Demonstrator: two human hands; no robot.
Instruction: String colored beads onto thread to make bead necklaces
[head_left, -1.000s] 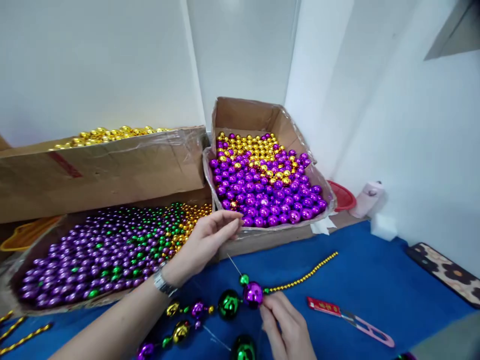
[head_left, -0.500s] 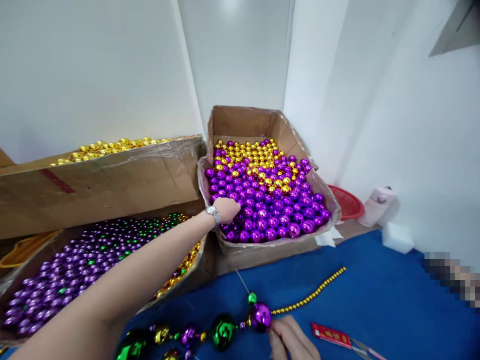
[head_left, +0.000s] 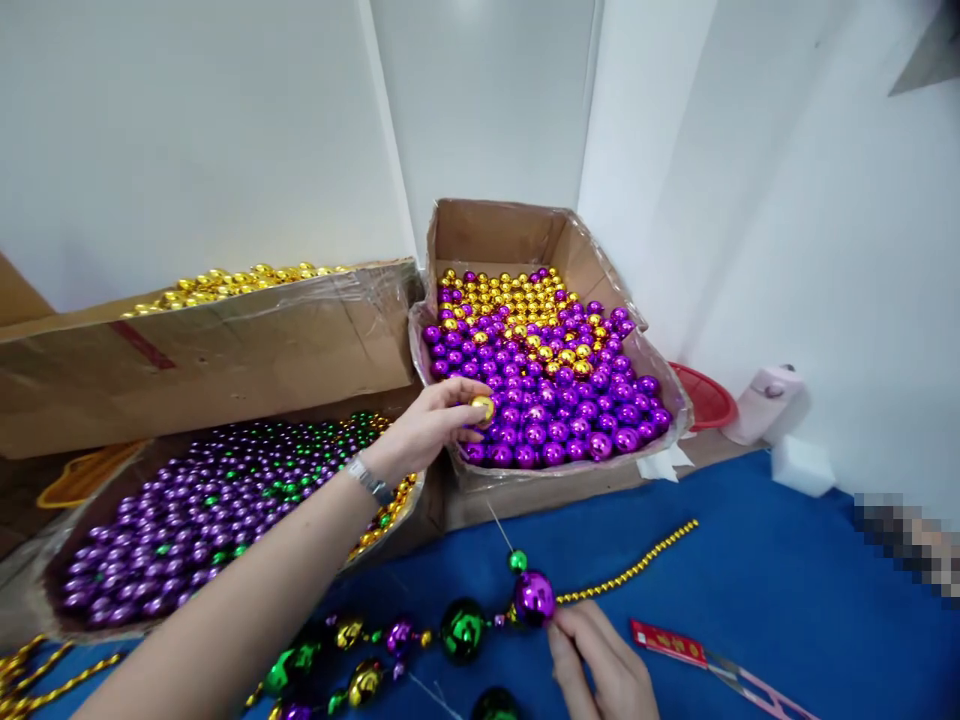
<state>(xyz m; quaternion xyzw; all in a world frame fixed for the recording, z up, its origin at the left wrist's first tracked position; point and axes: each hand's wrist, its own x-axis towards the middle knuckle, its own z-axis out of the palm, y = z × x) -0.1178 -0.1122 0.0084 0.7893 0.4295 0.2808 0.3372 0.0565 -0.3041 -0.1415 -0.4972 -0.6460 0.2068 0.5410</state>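
Note:
My left hand (head_left: 439, 418), with a watch at the wrist, pinches a shiny gold ball (head_left: 484, 408) over the near left edge of a carton (head_left: 491, 478) of purple and gold balls. At the bottom, my right hand (head_left: 600, 665) has its thumb and fingers closed at the lower right edge of a large purple ball (head_left: 534, 598). A small green bead (head_left: 517, 560) sits just above that ball, with a thin needle-like length rising from it. To the left trails a strand of mixed beads, including a big green ball (head_left: 463, 630).
Left of the carton, a second box (head_left: 52, 600) holds small purple, green and gold beads, below a carton (head_left: 300, 345) of gold beads. A gold bead string (head_left: 637, 570) and scissors (head_left: 727, 668) lie on the blue cloth (head_left: 750, 560). A red basket (head_left: 705, 400) stands behind.
My left hand has pulled back from among the purple balls and now shows a gold ball between its fingers. The view has shifted slightly; my right hand stays at the large purple ball.

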